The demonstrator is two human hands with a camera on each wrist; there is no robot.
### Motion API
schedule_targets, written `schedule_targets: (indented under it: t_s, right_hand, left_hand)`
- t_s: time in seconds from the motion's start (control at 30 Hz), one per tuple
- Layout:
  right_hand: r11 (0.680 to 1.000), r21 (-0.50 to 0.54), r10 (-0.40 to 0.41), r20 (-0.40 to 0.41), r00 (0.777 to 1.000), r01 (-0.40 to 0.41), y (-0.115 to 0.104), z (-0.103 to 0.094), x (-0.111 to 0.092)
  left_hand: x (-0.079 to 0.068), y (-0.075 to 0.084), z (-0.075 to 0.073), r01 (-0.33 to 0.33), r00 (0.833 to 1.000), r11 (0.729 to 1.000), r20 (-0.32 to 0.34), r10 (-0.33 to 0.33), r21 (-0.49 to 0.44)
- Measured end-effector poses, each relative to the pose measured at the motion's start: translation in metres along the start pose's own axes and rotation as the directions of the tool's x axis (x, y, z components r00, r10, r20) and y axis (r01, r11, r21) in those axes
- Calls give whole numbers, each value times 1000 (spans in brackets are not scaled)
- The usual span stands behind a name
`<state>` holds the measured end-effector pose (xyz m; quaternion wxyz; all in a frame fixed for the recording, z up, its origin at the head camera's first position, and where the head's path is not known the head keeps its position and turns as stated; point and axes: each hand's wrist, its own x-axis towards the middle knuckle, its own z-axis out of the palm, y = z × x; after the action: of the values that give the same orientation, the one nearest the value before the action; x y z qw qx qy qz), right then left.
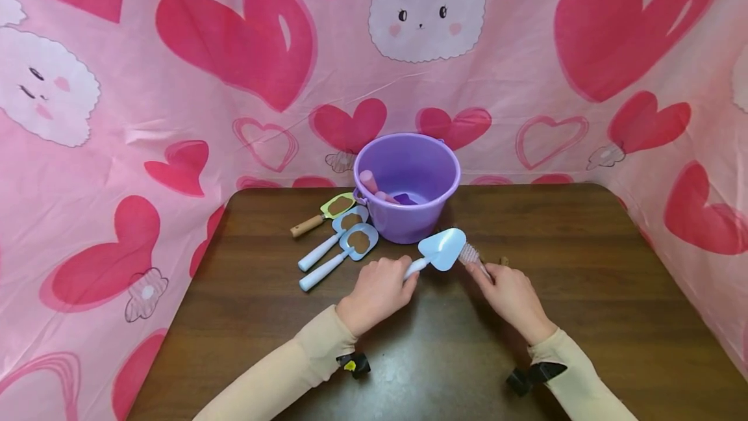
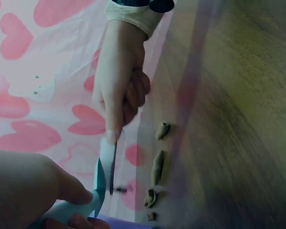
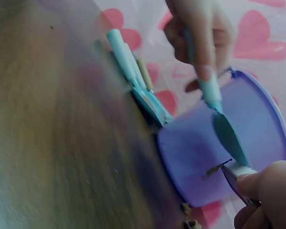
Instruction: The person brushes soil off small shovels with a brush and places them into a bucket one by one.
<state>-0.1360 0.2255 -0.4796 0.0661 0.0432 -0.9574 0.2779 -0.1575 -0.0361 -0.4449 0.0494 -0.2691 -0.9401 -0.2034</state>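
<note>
My left hand [image 1: 376, 294] grips the white handle of a small light-blue trowel [image 1: 447, 249], its blade tilted over the table. My right hand [image 1: 514, 297] holds a pale brush [image 1: 469, 254] by its handle, thumb along the top. The brush's short bristles are at the trowel blade's edge, touching or very near it. In the right wrist view, a dark brown bit [image 3: 213, 170] shows beside the brush head. Several brown clumps [image 2: 157, 167] lie in a row on the table below the hands, mostly hidden in the head view.
A purple bucket [image 1: 409, 213] stands at the back, with pink-handled items [image 1: 369, 180] inside. Left of it lie two light-blue tools [image 1: 327, 268] and a green one with a wooden handle [image 1: 308, 225], brown patches on their heads. A heart-patterned cloth [image 1: 350, 83] hangs behind the table.
</note>
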Motion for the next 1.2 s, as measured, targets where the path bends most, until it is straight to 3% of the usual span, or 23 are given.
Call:
schedule_targets:
  t_s: [0.13,0.37,0.6,0.87,1.2]
  right_hand:
    - [1000,-8,1,-19,1000,-1,5,-5,1]
    - [1000,-10,7,14,1000,-7,6,-3,0]
    - [997,42,-70,87,994,67,-4,8,0]
    - [996,14,-84,34,996,83,-3,9,0]
    - [998,-24,-57,-50,997,55,12,-11,2]
  left_hand:
    - [-2,-3,0,10,1000,1000,-15,-9,29]
    - [-2,-3,0,2,1000,1000,-23,-2,15]
    - [3,3,1,-46,997,999,-62,45,-15]
    - [3,1,0,-45,999,999,-20,44,-19]
    - [0,-6,1,-42,999,999,-27,42,-8]
